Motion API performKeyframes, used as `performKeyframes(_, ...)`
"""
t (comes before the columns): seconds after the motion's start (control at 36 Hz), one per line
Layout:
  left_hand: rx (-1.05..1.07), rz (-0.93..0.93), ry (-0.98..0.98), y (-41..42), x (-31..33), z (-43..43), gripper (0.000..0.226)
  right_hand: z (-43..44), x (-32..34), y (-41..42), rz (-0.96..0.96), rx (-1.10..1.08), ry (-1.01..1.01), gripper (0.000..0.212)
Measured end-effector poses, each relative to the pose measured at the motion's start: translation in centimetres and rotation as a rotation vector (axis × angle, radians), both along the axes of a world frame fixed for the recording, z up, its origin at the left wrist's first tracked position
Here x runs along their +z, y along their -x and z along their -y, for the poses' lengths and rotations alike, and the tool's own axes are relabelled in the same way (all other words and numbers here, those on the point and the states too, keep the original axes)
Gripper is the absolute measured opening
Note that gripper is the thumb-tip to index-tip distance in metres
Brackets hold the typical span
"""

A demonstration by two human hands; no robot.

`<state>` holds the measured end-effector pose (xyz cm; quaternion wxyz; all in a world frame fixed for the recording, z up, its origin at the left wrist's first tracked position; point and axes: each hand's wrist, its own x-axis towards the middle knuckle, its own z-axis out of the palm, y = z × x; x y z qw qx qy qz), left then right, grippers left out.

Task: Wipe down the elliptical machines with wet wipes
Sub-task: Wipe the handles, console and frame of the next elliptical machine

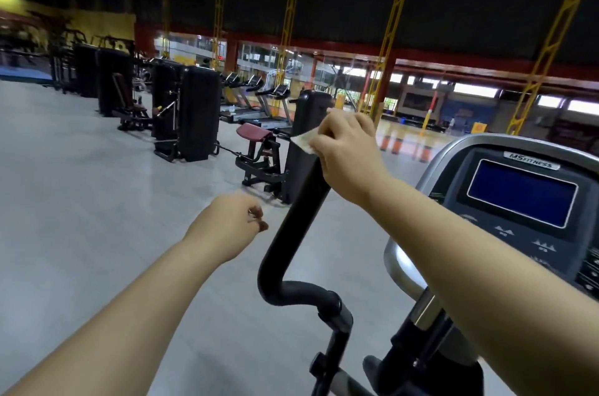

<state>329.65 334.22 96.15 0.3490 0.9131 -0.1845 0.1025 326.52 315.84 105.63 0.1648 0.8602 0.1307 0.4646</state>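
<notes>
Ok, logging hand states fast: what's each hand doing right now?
Left hand: loosely curled, holding nothing visible.
Right hand: gripping the wet wipe against the handlebar.

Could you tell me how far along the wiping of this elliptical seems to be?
Nothing visibly reads as finished. In hand: the right hand grips a wet wipe round the top of the black handlebar, while the left hand hovers beside it, holding nothing. Probably left: the handlebar's lower length and the console.
</notes>
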Motion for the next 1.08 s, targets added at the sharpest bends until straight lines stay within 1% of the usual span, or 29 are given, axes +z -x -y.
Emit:
performKeyframes(0.03,0.009,-0.002,-0.012,-0.1,-0.2,-0.3,0.01,-0.3,-0.5,0.0,-0.068,-0.034,0.052,0.009)
performKeyframes(0.08,0.028,0.004,-0.038,-0.3,-0.7,-0.7,0.01,-1.0,-1.5,0.1,-0.201,-0.101,0.12,0.019)
performKeyframes(0.17,0.041,-0.012,-0.063,-0.4,-1.4,-1.2,0.01,-2.2,-3.7,0.5,-0.29,-0.131,0.245,0.018)
performKeyframes(0.25,0.036,-0.031,-0.097,-0.4,-2.2,-1.9,0.008,-3.2,-7.3,0.7,-0.389,-0.101,0.334,0.018)
performKeyframes(0.36,0.042,-0.028,-0.15,-0.3,-2.9,-2.7,0.005,-4.1,-11.4,1.0,-0.533,0.035,0.426,0.017)
performKeyframes(0.44,0.045,-0.041,-0.158,-0.2,-3.2,-3.2,0.007,-4.4,-11.5,0.8,-0.595,0.095,0.478,0.012)
performKeyframes(0.5,0.049,-0.05,-0.154,-0.2,-3.3,-3.4,0.007,-4.8,-9.9,0.6,-0.624,0.026,0.52,0.009)
performKeyframes(0.56,0.054,-0.056,-0.148,-0.2,-3.4,-3.6,0.007,-4.8,-7.7,0.3,-0.536,-0.138,0.544,0.024)
performKeyframes(0.58,0.057,-0.058,-0.144,-0.2,-3.4,-3.7,0.007,-4.9,-6.6,0.2,-0.489,-0.205,0.519,0.029)
performKeyframes(0.64,0.063,-0.058,-0.138,-0.3,-3.4,-3.8,0.008,-4.8,-5.4,0.1,-0.432,-0.307,0.481,0.031)
performKeyframes(0.67,0.066,-0.057,-0.137,-0.3,-3.4,-3.9,0.008,-4.7,-5.4,0.0,-0.424,-0.315,0.474,0.03)
performKeyframes(0.75,0.07,-0.06,-0.139,-0.2,-3.4,-4.0,0.007,-4.7,-7.8,-0.1,-0.447,-0.232,0.479,0.023)
performKeyframes(0.81,0.069,-0.063,-0.141,-0.1,-3.4,-3.9,0.005,-4.6,-10.1,0.0,-0.445,-0.136,0.482,0.016)
performKeyframes(0.83,0.071,-0.063,-0.143,0.0,-3.3,-3.9,0.005,-4.3,-11.1,0.1,-0.449,-0.062,0.467,0.017)
performKeyframes(0.89,0.075,-0.059,-0.148,0.1,-3.2,-3.6,0.005,-3.5,-12.7,0.2,-0.502,0.053,0.461,0.029)
performKeyframes(0.94,0.074,-0.05,-0.15,0.2,-2.9,-3.3,0.006,-2.9,-13.0,0.6,-0.539,0.135,0.463,0.042)
performKeyframes(1.0,0.062,-0.04,-0.135,0.4,-2.5,-2.9,0.007,-2.0,-12.6,0.7,-0.469,0.211,0.447,0.048)
performKeyframes(1.06,0.047,-0.026,-0.103,0.5,-1.9,-2.5,0.009,-0.9,-11.9,0.9,-0.349,0.269,0.379,0.054)
performKeyframes(1.08,0.039,-0.015,-0.088,0.5,-1.5,-2.2,0.01,-0.2,-11.6,0.9,-0.29,0.288,0.336,0.053)
